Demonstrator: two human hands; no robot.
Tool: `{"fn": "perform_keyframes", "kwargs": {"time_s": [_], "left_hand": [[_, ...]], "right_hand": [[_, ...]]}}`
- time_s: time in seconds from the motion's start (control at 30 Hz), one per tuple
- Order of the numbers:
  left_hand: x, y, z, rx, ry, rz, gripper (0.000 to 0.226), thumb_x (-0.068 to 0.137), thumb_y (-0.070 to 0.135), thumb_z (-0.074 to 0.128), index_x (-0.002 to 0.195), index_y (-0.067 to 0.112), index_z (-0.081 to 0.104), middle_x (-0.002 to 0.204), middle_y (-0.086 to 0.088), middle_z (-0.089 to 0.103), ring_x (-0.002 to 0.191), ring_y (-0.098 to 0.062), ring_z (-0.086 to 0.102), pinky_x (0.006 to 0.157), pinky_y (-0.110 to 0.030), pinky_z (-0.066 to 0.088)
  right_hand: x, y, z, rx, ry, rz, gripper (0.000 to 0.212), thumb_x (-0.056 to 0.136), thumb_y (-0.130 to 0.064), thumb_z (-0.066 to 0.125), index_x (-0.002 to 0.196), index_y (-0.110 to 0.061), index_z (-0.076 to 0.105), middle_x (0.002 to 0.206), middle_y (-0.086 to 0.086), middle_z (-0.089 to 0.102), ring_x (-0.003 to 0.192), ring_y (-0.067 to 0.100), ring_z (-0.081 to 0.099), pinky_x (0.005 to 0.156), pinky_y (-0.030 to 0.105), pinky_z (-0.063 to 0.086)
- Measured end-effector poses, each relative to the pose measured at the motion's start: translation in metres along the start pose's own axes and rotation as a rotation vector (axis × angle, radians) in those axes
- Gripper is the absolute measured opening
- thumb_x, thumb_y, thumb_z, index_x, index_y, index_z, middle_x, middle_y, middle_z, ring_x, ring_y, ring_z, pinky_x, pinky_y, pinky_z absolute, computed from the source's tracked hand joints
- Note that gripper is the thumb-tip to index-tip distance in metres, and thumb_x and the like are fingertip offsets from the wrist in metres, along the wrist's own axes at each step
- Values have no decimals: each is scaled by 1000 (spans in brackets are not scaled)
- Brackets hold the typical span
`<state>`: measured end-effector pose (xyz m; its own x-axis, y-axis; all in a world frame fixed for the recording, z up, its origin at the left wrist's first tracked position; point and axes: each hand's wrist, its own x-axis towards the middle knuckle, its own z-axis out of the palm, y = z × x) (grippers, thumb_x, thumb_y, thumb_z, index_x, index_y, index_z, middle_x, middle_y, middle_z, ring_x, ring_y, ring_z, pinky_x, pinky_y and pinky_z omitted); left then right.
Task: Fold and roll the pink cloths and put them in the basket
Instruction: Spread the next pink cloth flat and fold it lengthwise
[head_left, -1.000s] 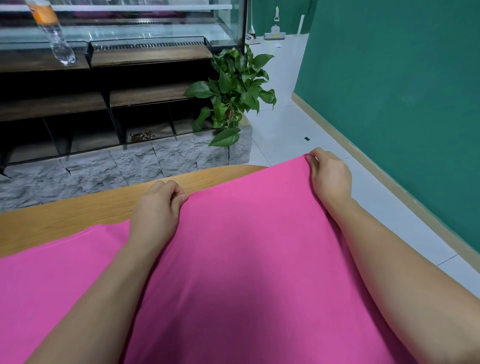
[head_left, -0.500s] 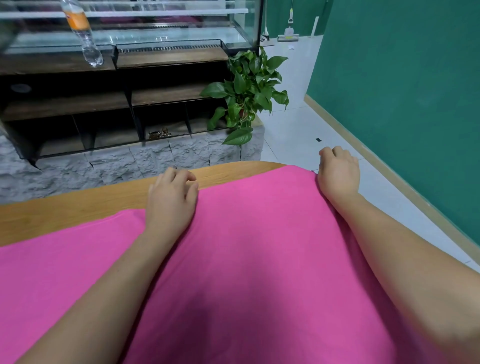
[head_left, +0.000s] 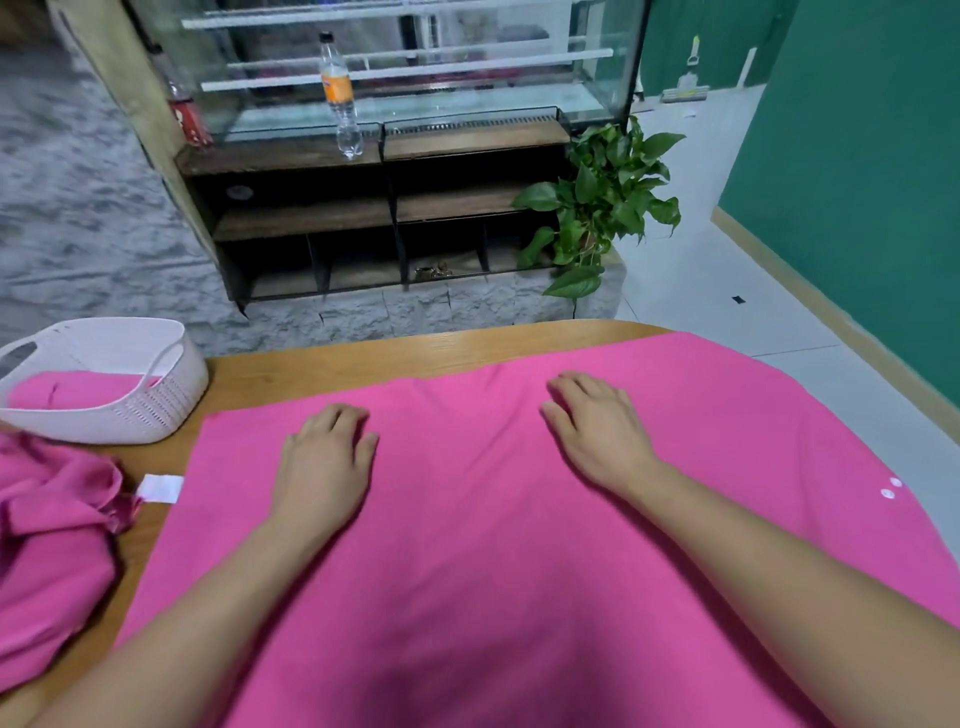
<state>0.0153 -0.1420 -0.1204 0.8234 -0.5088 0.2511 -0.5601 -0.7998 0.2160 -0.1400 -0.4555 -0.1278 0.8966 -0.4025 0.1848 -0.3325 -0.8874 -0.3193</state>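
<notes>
We are looking down at a wooden table, and we are taking it as our landmark. A large pink cloth is lying spread flat on the table, covering most of its near and right part and hanging over the right edge. Two small white dots are showing near the right side of this cloth.

Our left hand is resting palm down on the cloth, toward the middle of the table, with the fingers lying flat and close together. Our right hand is resting palm down on the cloth as well, a little to the right of it, with the fingers slightly spread. Both hands are lying open and are gripping nothing; they are only pressing on the fabric.

At the far left corner of the table a white basket is standing, and some pink fabric is lying inside it. At the left edge of the table, nearer to us than the basket, another pink cloth is lying crumpled, with a white label sticking out of it toward the flat cloth.

Beyond the table a green plant is standing.
</notes>
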Motion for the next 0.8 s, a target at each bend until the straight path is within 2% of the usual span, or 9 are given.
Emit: {"fn": "perform_keyframes", "kwargs": {"time_s": [0.07,0.17,0.23,0.3,0.53,0.8], "left_hand": [[-6,-10,1,20,-34,-31,50,104,50,46,141,19,61,145,-3,61,133,-30,57,103,-51,48],[-9,-18,5,49,-122,-29,69,105,65,33,161,26,41,168,5,37,156,-19,31,121,-50,33],[-2,-20,7,67,-178,-18,76,103,71,20,166,30,26,173,10,20,161,-15,15,128,-46,20],[9,-24,9,78,-205,-21,77,103,71,16,168,31,17,175,12,10,162,-12,6,130,-44,12],[53,-34,12,89,-237,-18,74,104,70,14,168,35,10,174,16,2,162,-10,0,130,-44,9],[104,-49,25,89,-266,-2,74,104,72,13,168,36,9,175,16,1,162,-11,-1,131,-45,7]], "right_hand": [[0,-10,5,-14,-17,14,50,110,-51,37,146,-21,55,158,3,50,148,22,40,118,45,30],[0,-10,7,-48,-37,20,58,110,-56,31,154,-21,47,166,2,40,155,19,31,124,45,24],[3,-8,6,-46,-45,31,60,109,-57,31,157,-23,44,169,1,36,157,18,27,127,44,20],[8,-7,5,-46,-48,42,62,109,-59,31,159,-23,42,170,1,33,159,18,25,129,44,18],[37,-9,12,-78,-66,76,69,108,-63,28,164,-24,33,174,0,24,161,17,17,131,43,11],[79,-11,20,-106,-80,105,70,107,-63,28,164,-23,33,174,1,24,161,18,16,131,43,9]]}}
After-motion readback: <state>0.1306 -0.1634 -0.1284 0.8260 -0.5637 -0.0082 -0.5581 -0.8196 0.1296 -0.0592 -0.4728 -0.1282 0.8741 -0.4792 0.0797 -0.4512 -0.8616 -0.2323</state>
